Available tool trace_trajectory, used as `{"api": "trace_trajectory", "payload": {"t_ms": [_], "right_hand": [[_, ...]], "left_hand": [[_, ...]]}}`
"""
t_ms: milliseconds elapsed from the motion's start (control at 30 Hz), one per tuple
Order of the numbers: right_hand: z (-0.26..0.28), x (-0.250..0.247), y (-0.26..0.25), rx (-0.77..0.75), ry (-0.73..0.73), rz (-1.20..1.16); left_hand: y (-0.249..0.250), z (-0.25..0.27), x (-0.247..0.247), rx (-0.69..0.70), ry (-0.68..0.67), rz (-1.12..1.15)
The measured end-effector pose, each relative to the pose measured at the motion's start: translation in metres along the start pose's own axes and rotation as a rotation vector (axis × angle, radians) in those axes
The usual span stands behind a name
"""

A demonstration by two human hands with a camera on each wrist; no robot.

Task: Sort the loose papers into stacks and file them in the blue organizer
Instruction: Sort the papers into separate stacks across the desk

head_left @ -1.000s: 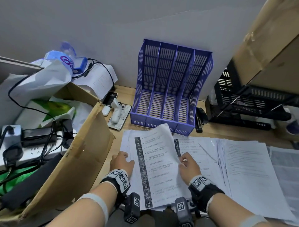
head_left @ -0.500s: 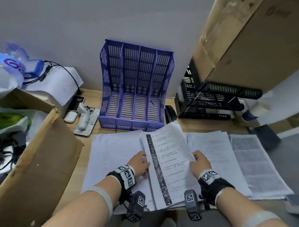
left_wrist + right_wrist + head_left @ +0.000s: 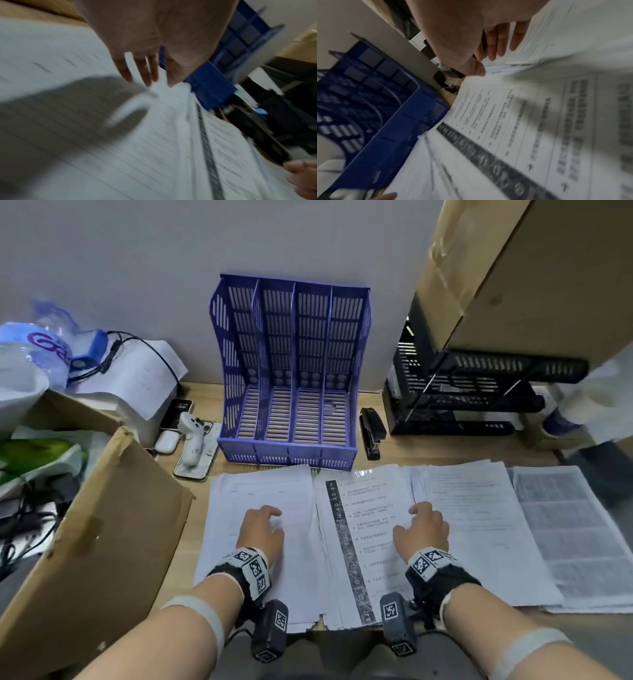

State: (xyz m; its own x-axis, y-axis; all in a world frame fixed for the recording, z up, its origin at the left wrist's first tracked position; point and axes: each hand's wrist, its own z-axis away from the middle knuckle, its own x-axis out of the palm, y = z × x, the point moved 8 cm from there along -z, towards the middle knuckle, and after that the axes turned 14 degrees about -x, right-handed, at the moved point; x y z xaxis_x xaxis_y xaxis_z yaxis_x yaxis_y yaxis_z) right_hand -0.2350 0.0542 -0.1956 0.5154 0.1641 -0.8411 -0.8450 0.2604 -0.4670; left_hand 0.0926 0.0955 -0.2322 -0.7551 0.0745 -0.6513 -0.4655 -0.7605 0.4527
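The blue organizer (image 3: 291, 378) stands upright at the rear edge of the surface (image 3: 445, 450), against the wall, its four compartments holding no papers. In front of it, along the near edge of the surface, the papers lie in adjoining stacks: a left stack (image 3: 246, 542), a middle stack (image 3: 363, 549) whose top sheet bears a dark vertical band of icons, a right stack (image 3: 479, 529), and a grey printed sheet (image 3: 568, 529) at the far right. The left hand (image 3: 262, 530) rests palm-down on the left stack, fingers extended and slightly spread, gripping nothing. The right hand (image 3: 423, 527) lies at the boundary between the middle and right stacks; in the right wrist view its fingers (image 3: 498, 42) reach under lifted sheet edges while the thumb lies above them, but blur prevents confirming a pinch. Both wrist views are motion-blurred. A black stapler (image 3: 372, 433) lies just right of the organizer, with a black tray rack (image 3: 479, 392) beyond it. A cardboard box (image 3: 102, 535) occupies the left edge.
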Motion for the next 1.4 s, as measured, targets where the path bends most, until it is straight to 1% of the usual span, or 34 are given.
{"api": "trace_trajectory", "payload": {"t_ms": [33, 100, 133, 167, 233, 333, 467, 533, 633, 700, 800, 900, 1000, 1067, 1200, 1267, 1300, 1367, 1400], "right_hand": [[0.001, 0.014, -0.014, -0.034, -0.093, -0.092], [0.016, 0.054, -0.043, -0.101, -0.383, -0.227], [0.026, 0.072, -0.056, -0.129, -0.500, -0.265], [0.035, 0.086, -0.066, -0.143, -0.568, -0.273], [0.045, 0.106, -0.080, -0.165, -0.595, -0.264], [0.051, 0.117, -0.093, -0.210, -0.585, -0.211], [0.051, 0.114, -0.101, -0.273, -0.489, -0.125], [0.053, 0.108, -0.105, -0.291, -0.469, -0.093], [0.054, 0.100, -0.106, -0.292, -0.462, -0.148], [0.051, 0.089, -0.103, -0.292, -0.402, -0.217], [0.046, 0.067, -0.088, -0.239, -0.326, -0.314], [0.046, 0.039, -0.067, -0.163, -0.279, -0.403], [0.050, 0.016, -0.042, -0.118, -0.277, -0.388], [0.055, 0.004, -0.021, -0.060, -0.284, -0.359], [0.060, -0.015, 0.027, 0.022, -0.209, -0.351], [0.060, -0.021, 0.047, 0.050, -0.178, -0.373], [0.060, -0.023, 0.054, 0.058, -0.167, -0.386], [0.056, -0.024, 0.060, 0.039, -0.163, -0.401], [0.054, -0.020, 0.061, 0.032, -0.169, -0.420]], "left_hand": [[-0.017, -0.006, -0.011, -0.089, 0.055, -0.052], [-0.047, -0.012, -0.030, -0.243, 0.124, -0.144], [-0.058, -0.012, -0.037, -0.294, 0.137, -0.159], [-0.067, -0.012, -0.041, -0.323, 0.142, -0.148], [-0.078, -0.013, -0.046, -0.334, 0.141, -0.113], [-0.088, -0.016, -0.044, -0.325, 0.092, -0.054], [-0.089, -0.014, -0.038, -0.291, 0.010, 0.093], [-0.084, -0.010, -0.035, -0.246, -0.036, 0.127], [-0.073, -0.002, -0.027, -0.189, -0.145, 0.201], [-0.061, 0.002, -0.022, -0.162, -0.217, 0.266], [-0.033, 0.009, -0.013, -0.080, -0.305, 0.305], [0.004, 0.017, 0.003, 0.023, -0.368, 0.292], [0.037, 0.026, 0.022, 0.080, -0.369, 0.264], [0.056, 0.033, 0.039, 0.114, -0.395, 0.247], [0.083, 0.045, 0.078, 0.143, -0.454, 0.218], [0.089, 0.048, 0.092, 0.140, -0.449, 0.202], [0.089, 0.046, 0.095, 0.143, -0.412, 0.180], [0.081, 0.037, 0.084, 0.111, -0.256, 0.132], [0.071, 0.031, 0.071, 0.062, -0.153, 0.106]]}}
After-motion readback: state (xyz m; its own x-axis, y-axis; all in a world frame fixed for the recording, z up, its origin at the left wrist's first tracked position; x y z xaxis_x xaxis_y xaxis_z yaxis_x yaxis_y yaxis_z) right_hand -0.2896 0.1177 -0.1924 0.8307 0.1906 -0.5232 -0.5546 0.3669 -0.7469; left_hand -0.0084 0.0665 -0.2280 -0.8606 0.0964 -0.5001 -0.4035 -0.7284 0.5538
